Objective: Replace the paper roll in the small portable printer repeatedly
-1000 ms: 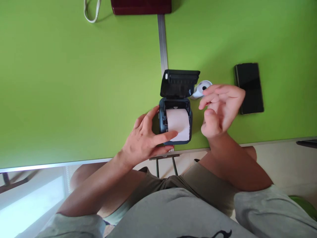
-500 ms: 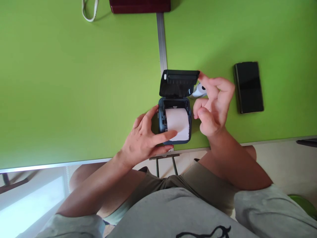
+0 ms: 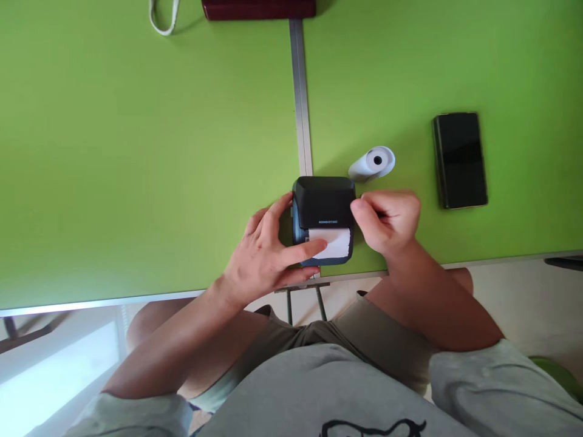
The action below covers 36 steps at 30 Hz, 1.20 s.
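The left hand point(image 3: 266, 255) is spread open, palm down, at the left side of the little printer point(image 3: 298, 224). One finger lies on the white paper point(image 3: 337, 244), and other fingers touch the printer's left side and near edge. The right hand point(image 3: 394, 220) is curled up like a loose fist, just beside the printer's right side. It is too hard to tell if its thumb touches the black lid point(image 3: 327, 197). The lid is down over the far part of the printer, and the paper sticks out from under it toward the person. The printer sits between the two hands, near the edge of the green counter point(image 3: 136, 152). A white paper roll point(image 3: 370, 165) lies just past the right hand. Farther right is a flat black thing point(image 3: 461, 161). A gray strip point(image 3: 300, 97) runs from the printer toward a dark red box point(image 3: 259, 8), and a white loop point(image 3: 164, 30) lies left of that box.
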Available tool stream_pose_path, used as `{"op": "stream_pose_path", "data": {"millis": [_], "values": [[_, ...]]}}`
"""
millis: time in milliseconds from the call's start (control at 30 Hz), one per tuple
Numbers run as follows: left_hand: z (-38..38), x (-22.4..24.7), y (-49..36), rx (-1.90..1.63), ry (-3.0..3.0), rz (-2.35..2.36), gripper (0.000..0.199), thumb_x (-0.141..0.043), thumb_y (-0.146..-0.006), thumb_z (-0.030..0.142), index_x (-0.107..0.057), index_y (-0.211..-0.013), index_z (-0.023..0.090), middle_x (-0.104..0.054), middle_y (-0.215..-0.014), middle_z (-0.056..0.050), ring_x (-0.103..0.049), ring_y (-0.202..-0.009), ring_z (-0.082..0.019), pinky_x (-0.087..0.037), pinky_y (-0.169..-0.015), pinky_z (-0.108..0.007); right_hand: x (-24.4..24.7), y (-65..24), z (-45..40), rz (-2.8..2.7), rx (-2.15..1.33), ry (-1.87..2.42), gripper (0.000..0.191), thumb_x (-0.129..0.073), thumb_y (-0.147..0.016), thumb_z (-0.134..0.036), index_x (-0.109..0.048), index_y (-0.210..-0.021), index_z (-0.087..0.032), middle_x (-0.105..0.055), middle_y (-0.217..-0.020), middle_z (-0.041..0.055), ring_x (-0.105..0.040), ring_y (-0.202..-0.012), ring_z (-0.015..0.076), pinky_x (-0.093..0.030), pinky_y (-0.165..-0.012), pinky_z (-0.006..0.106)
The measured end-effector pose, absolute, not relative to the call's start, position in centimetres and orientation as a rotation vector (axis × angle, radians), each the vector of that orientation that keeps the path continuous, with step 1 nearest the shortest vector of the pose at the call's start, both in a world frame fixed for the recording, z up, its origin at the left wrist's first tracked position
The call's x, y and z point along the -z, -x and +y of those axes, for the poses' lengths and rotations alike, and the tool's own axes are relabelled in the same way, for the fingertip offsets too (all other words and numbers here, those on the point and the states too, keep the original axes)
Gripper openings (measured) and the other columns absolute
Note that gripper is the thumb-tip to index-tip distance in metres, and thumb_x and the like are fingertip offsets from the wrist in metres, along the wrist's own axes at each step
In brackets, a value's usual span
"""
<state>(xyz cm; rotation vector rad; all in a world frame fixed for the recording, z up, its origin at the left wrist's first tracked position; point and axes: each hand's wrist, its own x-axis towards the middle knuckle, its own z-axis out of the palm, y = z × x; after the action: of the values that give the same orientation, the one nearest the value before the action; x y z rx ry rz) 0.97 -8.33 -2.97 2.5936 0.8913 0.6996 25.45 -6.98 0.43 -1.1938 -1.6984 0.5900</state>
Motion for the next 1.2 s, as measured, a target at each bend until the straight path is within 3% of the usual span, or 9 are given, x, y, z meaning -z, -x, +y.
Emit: {"op": "stream_pose_path", "data": {"millis": [133, 300, 500, 1200], "values": [[-8.3, 3.0, -1.0, -0.747, -2.585, 0.878, 0.061, -0.068, -0.095, 0.057, -0.044, -0.149, 0.04, -0.026, -0.169, -0.02, -0.049, -0.146, -0.042, -0.051, -0.105, -0.056, -0.6, -25.5, -6.9, -1.675, -0.751, 1.376, 0.058, -0.066, -0.091, -0.028, -0.028, -0.048, -0.021, -0.022, -0.044, -0.0078, -0.02, -0.043, 0.0038, -0.014, -0.042, 0.026], [-8.4, 2.9, -1.2, -0.694, -2.598, 1.004, 0.089, -0.063, -0.094, 0.067, -0.032, -0.162, 0.02, -0.04, -0.159, -0.03, -0.056, -0.14, -0.042, -0.051, -0.106, -0.053, -0.3, -25.6, -6.8, -1.609, -0.858, 1.575, 0.061, -0.071, -0.084, -0.048, -0.034, -0.044, -0.021, -0.026, -0.042, -0.0066, -0.024, -0.042, 0.0046, -0.017, -0.043, 0.026], [-8.5, 2.6, -1.3, -0.647, -2.617, 1.019, 0.087, -0.058, -0.096, 0.069, -0.032, -0.163, 0.021, -0.046, -0.155, -0.029, -0.058, -0.137, -0.042, -0.052, -0.106, -0.053, -0.9, -26.1, -6.3, -1.698, -0.871, 1.761, 0.061, -0.071, -0.073, -0.068, -0.04, -0.048, -0.022, -0.037, -0.043, -0.0044, -0.03, -0.045, 0.0066, -0.023, -0.047, 0.028], [-8.3, 2.6, -1.3, -0.625, -2.602, 1.034, 0.084, -0.062, -0.092, 0.069, -0.038, -0.158, 0.022, -0.045, -0.155, -0.028, -0.056, -0.139, -0.04, -0.051, -0.107, -0.052, -1.5, -26.2, -6.1, -1.777, -0.982, 1.857, 0.055, -0.069, -0.073, -0.063, -0.035, -0.054, -0.023, -0.035, -0.05, -0.005, -0.026, -0.052, 0.0074, -0.021, -0.052, 0.03]]}}
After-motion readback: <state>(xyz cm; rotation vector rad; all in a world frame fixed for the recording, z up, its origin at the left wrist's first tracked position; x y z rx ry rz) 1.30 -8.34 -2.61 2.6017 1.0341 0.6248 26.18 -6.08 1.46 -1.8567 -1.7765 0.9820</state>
